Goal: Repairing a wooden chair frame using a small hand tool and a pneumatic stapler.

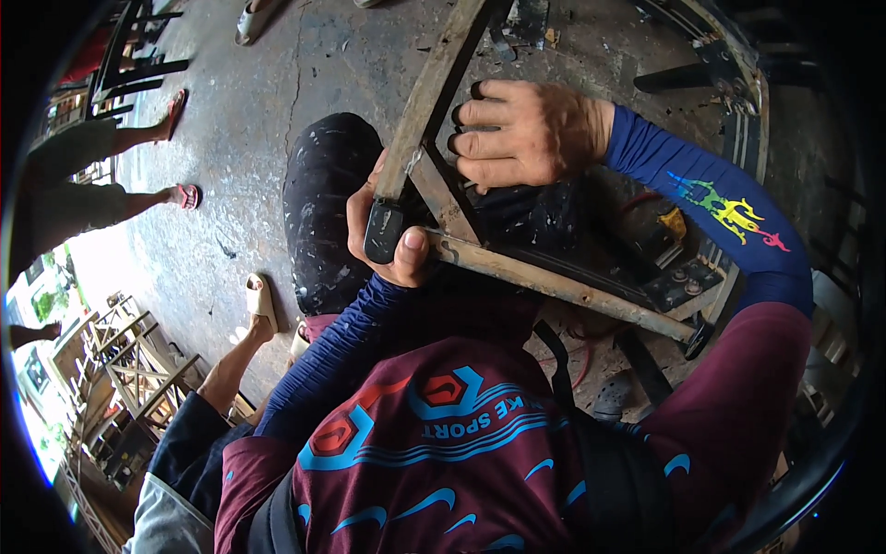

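Note:
A worn, paint-stained frame (544, 274) of narrow bars lies across my lap, with a short brace (445, 198) set across its near left corner. My left hand (406, 263) is closed round that corner, its thumb beside the black end cap (383, 233). Inside the angle of the frame, my right hand (535, 132) hovers back-up over or against the dark inner side. Its fingers reach left, slightly apart, toward the long bar (432, 92). Dark patches cover those fingertips; what lies beneath the palm is hidden.
Black metal brackets (688, 282) sit at the frame's right side, with another black foot (699, 334) at its lower right corner. People's legs and sandals (189, 196) are on the left. Stacked wooden frames (129, 369) stand at lower left. Scraps lie on the concrete floor (240, 102).

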The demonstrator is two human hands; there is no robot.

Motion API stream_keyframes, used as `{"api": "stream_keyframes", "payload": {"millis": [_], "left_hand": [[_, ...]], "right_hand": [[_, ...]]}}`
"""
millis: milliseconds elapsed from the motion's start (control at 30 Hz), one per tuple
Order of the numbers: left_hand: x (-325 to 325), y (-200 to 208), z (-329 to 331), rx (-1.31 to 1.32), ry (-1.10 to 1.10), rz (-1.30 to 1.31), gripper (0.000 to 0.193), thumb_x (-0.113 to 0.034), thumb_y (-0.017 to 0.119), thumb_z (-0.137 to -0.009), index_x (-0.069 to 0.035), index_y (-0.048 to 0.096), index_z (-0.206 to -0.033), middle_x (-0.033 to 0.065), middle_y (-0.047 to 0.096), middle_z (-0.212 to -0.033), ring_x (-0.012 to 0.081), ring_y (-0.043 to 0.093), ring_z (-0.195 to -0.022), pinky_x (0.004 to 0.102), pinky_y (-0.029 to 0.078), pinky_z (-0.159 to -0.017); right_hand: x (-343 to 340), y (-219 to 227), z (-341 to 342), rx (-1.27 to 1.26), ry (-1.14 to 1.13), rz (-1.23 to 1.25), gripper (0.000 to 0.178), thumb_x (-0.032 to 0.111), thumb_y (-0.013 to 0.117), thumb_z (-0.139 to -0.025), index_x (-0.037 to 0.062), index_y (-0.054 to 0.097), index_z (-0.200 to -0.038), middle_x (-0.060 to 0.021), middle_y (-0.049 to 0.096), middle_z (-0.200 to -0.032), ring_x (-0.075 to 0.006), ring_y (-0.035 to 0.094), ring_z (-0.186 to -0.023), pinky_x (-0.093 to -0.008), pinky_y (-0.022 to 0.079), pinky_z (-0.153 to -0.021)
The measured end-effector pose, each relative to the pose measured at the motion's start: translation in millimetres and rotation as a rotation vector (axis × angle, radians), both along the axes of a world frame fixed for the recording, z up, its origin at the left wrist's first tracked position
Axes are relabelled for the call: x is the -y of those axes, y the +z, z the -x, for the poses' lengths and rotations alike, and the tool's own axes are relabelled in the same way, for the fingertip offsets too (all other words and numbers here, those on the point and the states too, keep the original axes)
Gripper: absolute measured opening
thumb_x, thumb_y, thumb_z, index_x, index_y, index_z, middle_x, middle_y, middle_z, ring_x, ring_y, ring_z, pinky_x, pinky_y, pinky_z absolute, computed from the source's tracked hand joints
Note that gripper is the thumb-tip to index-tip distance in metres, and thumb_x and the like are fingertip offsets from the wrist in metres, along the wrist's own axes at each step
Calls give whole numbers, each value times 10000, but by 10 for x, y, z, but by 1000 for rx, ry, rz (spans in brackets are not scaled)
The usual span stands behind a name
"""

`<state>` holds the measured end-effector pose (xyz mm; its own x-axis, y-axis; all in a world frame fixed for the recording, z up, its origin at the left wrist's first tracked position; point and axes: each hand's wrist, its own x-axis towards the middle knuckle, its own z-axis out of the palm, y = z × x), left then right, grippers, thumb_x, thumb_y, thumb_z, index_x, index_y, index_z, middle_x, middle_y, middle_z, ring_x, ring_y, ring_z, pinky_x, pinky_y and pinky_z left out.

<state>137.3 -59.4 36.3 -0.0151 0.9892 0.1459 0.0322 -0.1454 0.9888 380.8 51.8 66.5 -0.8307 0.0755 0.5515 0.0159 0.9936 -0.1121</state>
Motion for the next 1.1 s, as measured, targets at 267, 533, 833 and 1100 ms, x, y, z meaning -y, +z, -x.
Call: {"api": "stream_keyframes", "payload": {"millis": [267, 533, 833, 1100], "left_hand": [[10, -5, 51, 58, -39, 55, 877, -522, 722, -838, 174, 424, -1279, 418, 475, -1371, 446, 453, -1353, 542, 330, -1127], [-42, 7, 23, 104, -70, -16, 834, -460, 724, -863, 150, 413, -1339, 399, 485, -1369, 426, 509, -1299, 523, 385, -1093], [-51, -59, -8, 137, -40, -126, 763, -409, 720, -843, 176, 470, -1265, 389, 539, -1309, 433, 543, -1257, 498, 391, -1089], [-57, -5, -33, 109, -43, -120, 695, -383, 744, -826, 144, 523, -1221, 305, 614, -1263, 314, 621, -1123, 410, 470, -994]], "right_hand": [[70, -214, 101, -59, 32, 383, 203, 125, 742, -801, 5, 595, -872, -111, 607, -814, -272, 633, -721, -370, 531, -581], [697, 83, 294, -204, -479, 1182, 167, 29, 616, -913, -4, 523, -778, -161, 490, -593, -379, 530, -561, -396, 418, -531], [534, 537, 330, 238, -634, 1787, 407, 205, 497, -1047, 17, 597, -701, -55, 638, -605, -101, 556, -514, -297, 469, -506], [854, 422, 352, -50, -895, 1639, 331, 287, 611, -1015, 21, 703, -840, 11, 597, -636, -61, 562, -554, -229, 440, -472]]}}
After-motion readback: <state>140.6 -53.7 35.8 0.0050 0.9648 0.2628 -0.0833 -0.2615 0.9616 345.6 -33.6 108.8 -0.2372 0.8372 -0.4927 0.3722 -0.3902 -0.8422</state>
